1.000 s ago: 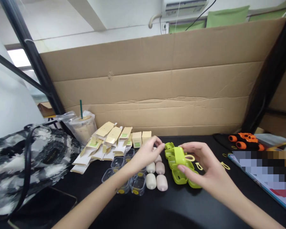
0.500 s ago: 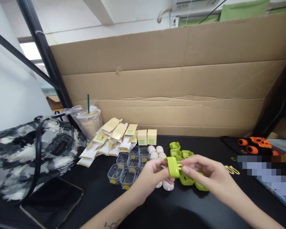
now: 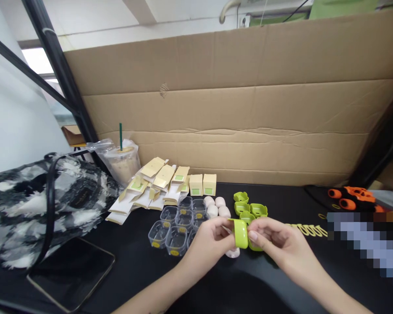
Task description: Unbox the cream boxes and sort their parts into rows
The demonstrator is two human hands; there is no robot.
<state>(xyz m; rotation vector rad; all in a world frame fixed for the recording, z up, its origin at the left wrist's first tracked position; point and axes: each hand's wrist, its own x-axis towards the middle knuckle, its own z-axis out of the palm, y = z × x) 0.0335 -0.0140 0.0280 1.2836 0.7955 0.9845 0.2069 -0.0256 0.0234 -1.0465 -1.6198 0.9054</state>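
Observation:
My left hand [image 3: 214,237] pinches a small glossy green lid [image 3: 241,234] between thumb and fingers, above the black table. At the lid's right edge, my right hand [image 3: 277,240] has thumb and index fingertip pressed together, touching it; what lies between them is hidden. Under and behind the hands are several more green lids [image 3: 242,208], open side up, partly covered by the right hand. Pale pink-white rounded pieces [image 3: 220,202] stand beside them, some behind my left hand. Clear square cups [image 3: 159,233] with yellow stickers sit in rows to the left, touching or close together.
Yellow oval loops [image 3: 309,230] lie in a row at the right, near an orange toy car [image 3: 356,198]. Small paper boxes [image 3: 196,185] and flattened cartons [image 3: 163,176] lie behind the cups. A bagged drink [image 3: 122,165], phone [image 3: 72,274] and shaggy bag [image 3: 81,187] occupy the left.
The yellow loop seen between my right fingertips and the lid is now out of sight. The lid has turned and shifted slightly right. More loops on the table show; the view has tilted slightly.

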